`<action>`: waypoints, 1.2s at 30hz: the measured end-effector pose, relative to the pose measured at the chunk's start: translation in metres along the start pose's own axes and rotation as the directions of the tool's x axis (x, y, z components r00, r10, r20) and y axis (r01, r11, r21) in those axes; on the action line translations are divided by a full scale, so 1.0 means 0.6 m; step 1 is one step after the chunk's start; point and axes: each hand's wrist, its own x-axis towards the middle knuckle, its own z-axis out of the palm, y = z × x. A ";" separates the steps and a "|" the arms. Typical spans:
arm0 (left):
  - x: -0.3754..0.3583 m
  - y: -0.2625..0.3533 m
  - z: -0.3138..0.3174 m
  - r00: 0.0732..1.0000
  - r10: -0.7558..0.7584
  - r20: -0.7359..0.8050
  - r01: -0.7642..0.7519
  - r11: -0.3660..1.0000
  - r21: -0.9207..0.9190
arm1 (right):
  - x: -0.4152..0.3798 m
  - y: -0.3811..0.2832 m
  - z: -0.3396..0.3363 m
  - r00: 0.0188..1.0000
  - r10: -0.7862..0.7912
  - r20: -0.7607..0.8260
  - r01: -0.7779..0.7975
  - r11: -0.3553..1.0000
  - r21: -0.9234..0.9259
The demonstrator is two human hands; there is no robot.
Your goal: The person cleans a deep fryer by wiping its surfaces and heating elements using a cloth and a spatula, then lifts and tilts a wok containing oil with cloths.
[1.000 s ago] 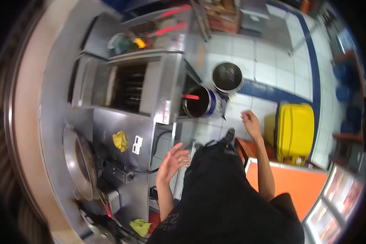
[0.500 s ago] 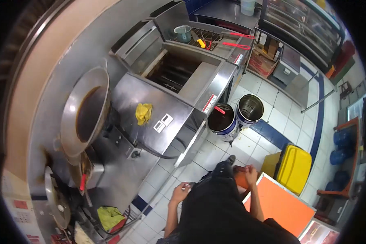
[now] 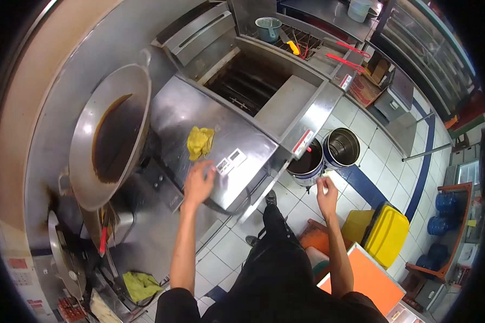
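My left hand (image 3: 199, 182) reaches over the steel counter (image 3: 173, 114), its fingers apart and nothing between them. Just beyond the fingertips lies a crumpled yellow cloth (image 3: 200, 142). Two small white timers (image 3: 229, 161) with dark displays rest side by side on the steel, close to the right of those fingers. My right hand (image 3: 326, 195) is raised over the floor, fingers curled together; the inside of its grip is hidden. In this view it appears just below two metal buckets (image 3: 341, 148), one with dark contents and a red handle.
A large wok (image 3: 83, 161) with dark liquid stands at left. Behind the counter is a fryer (image 3: 248, 81) with a dark well. Red-handled tools (image 3: 346, 63) lie at the back. A yellow bin (image 3: 387, 235) and an orange-topped box (image 3: 369, 280) stand at right.
My left hand has risen from beside my leg to over the counter, by the cloth and timers. My right hand has moved up, away from the orange-topped box. The view has shifted closer to the counter.
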 end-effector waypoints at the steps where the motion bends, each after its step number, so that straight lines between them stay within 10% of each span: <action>1: 0.053 0.020 -0.017 0.990 -0.127 0.064 0.120 0.987 0.104 | 0.052 -0.010 0.023 0.998 -0.042 -0.036 0.042 0.999 -0.010; 9: 0.308 -0.179 0.147 0.966 -0.216 -0.141 0.257 0.835 0.486 | 0.354 -0.028 0.194 0.922 -0.151 -0.357 0.101 0.983 -0.156; 23: 0.341 -0.190 0.202 0.974 -0.126 -0.189 0.193 0.898 0.396 | 0.381 -0.006 0.219 0.997 -0.053 -0.061 0.013 0.853 -0.521; 36: 0.329 -0.219 0.198 0.970 -0.181 -0.162 0.227 0.914 0.337 | 0.373 0.003 0.235 0.995 0.005 -0.104 -0.074 0.733 -0.677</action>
